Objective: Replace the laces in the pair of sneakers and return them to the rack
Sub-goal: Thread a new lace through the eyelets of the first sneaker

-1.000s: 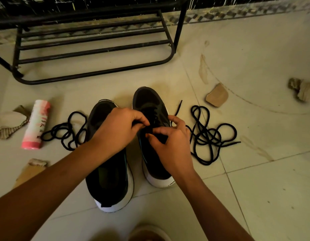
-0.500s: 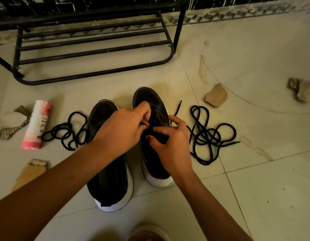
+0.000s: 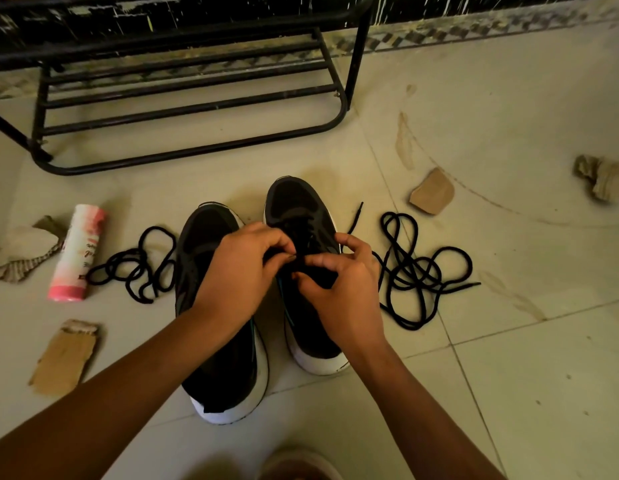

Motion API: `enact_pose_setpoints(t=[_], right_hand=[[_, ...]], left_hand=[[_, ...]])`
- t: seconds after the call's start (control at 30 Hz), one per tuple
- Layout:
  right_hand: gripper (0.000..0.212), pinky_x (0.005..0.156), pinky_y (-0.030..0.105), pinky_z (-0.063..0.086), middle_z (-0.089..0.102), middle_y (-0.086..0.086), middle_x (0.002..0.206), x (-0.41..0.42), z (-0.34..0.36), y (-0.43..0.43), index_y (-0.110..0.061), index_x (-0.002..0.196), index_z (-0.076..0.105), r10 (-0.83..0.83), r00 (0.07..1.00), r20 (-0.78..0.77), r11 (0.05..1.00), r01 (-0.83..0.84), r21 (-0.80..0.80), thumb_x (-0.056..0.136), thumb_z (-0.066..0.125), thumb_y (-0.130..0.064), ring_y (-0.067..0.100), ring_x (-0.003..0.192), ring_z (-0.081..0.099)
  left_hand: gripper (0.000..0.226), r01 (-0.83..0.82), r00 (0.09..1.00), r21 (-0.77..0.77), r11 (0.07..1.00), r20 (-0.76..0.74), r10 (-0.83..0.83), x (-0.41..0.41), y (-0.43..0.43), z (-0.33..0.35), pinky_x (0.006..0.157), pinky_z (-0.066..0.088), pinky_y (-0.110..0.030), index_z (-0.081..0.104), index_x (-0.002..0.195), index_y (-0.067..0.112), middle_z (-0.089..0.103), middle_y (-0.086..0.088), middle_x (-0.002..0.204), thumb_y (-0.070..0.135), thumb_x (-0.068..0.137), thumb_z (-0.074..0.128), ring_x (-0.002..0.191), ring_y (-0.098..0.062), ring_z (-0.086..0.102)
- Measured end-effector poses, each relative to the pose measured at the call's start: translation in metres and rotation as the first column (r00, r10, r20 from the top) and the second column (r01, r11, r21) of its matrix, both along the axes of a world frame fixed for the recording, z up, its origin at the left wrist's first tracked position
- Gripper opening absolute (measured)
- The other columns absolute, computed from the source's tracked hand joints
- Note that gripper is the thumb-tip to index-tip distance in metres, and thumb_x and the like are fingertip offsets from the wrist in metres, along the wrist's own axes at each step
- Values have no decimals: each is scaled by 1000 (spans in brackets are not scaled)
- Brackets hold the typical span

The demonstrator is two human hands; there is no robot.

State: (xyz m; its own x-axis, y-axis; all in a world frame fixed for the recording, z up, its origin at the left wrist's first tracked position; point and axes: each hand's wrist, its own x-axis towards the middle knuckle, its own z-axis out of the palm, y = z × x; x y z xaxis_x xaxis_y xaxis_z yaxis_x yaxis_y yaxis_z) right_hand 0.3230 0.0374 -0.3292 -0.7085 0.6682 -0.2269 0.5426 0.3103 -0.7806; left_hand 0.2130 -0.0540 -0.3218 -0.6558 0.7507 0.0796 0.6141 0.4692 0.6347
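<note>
Two black sneakers with white soles stand side by side on the floor, toes pointing away: the left sneaker (image 3: 211, 237) and the right sneaker (image 3: 294, 206). My left hand (image 3: 238, 275) and my right hand (image 3: 339, 289) meet over the right sneaker's lacing area, fingertips pinching the black lace there. What exactly is pinched is hard to make out against the dark shoe. A loose black lace (image 3: 419, 271) lies coiled to the right of the shoes. Another loose black lace (image 3: 135, 268) lies to their left.
A black metal shoe rack (image 3: 183, 109) stands at the back on the tiled floor. A pink and white bottle (image 3: 77, 254) lies at the left. Cardboard scraps (image 3: 63, 356) (image 3: 433, 192) and crumpled paper (image 3: 602, 178) are scattered around. A foot shows at the bottom edge.
My left hand lifted its fingers up over the right sneaker's laces, then came back down to meet my right hand's fingertips. The shoes and loose laces stayed put.
</note>
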Motion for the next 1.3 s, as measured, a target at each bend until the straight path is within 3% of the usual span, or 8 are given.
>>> enact_pose_setpoints(t=[0.13,0.3,0.47,0.57,0.7,0.93,1.17,1.3], right_hand=[[24,109,30,26,31,-5,143,0,0,0,-32,104,71,-6,1000,6,1000,6,7,81,70,-26,12,128,25],[24,104,24,23,32,-5,142,0,1,0,-31,105,71,-6,1000,7,1000,6,20,80,71,-27,12,128,25],[24,103,25,23,32,-6,143,0,1,0,-31,105,70,-2,1000,18,1000,2,29,81,70,-27,12,127,25],[25,102,23,21,32,-5,143,0,2,0,-31,105,71,0,1000,17,1000,-1,30,80,70,-26,13,128,25],[27,104,25,21,32,-3,143,0,1,0,-30,106,71,6,1000,12,999,-7,32,80,70,-23,14,128,25],[28,105,26,22,32,-3,143,0,0,0,-31,107,70,7,1000,11,999,-8,53,80,70,-24,15,128,26],[26,101,21,22,33,-4,141,0,-2,2,-30,106,71,1,1000,-8,999,-1,39,80,71,-23,12,125,27],[26,104,24,25,33,-5,140,-2,-2,3,-31,105,71,-5,1000,-7,999,6,37,80,71,-23,13,125,28]], left_hand=[[13,45,999,-9,999,-24,-45,1,2,1,69,40,-9,65,87,14,59,6,82,2,81,67,77,-10,59],[32,-22,986,54,998,165,12,2,0,1,74,43,-3,44,85,27,61,10,83,3,83,65,85,6,59],[39,-70,967,89,994,251,45,4,1,0,78,51,-16,36,80,31,63,8,83,3,84,64,84,-1,63],[31,113,993,-5,994,30,-112,0,2,6,71,54,-32,36,85,25,60,1,85,4,86,59,79,-15,62],[39,282,920,-185,941,-227,-320,-3,4,13,54,49,-46,26,85,26,55,-7,78,1,84,56,64,-26,54],[38,331,899,-235,914,-215,-381,-7,5,13,58,49,-44,23,85,26,58,-6,82,3,87,54,68,-25,56],[40,158,984,-72,985,-70,-163,-4,7,7,69,55,-40,28,83,28,65,2,86,5,84,61,79,-17,65],[47,69,998,-20,997,3,-69,-1,8,6,73,53,-28,28,75,32,64,5,83,1,83,63,81,-12,64]])
